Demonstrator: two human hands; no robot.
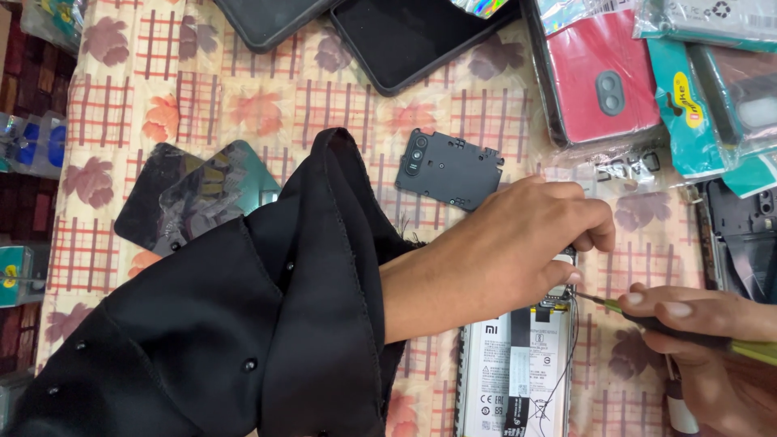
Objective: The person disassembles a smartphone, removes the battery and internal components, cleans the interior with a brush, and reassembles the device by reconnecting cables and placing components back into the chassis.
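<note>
The worktop (243, 105) wears soft printed cloth — matt, floral. On it the opened phone (514, 372) shows a papery white battery label; above that, a matt black plastic cover plate (449, 168) and glossy cellophane-wrapped cases (603, 77).

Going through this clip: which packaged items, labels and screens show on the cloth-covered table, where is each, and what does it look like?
Red phone case in clear wrap, top right, oval camera cutout.
Teal packaged cases, far right, stacked, glossy.
Two dark phone screens, top centre, blank, tilted.
White battery label with black strip, on the opened phone at bottom centre, below the left hand; right hand holds a green-handled tool.
</note>
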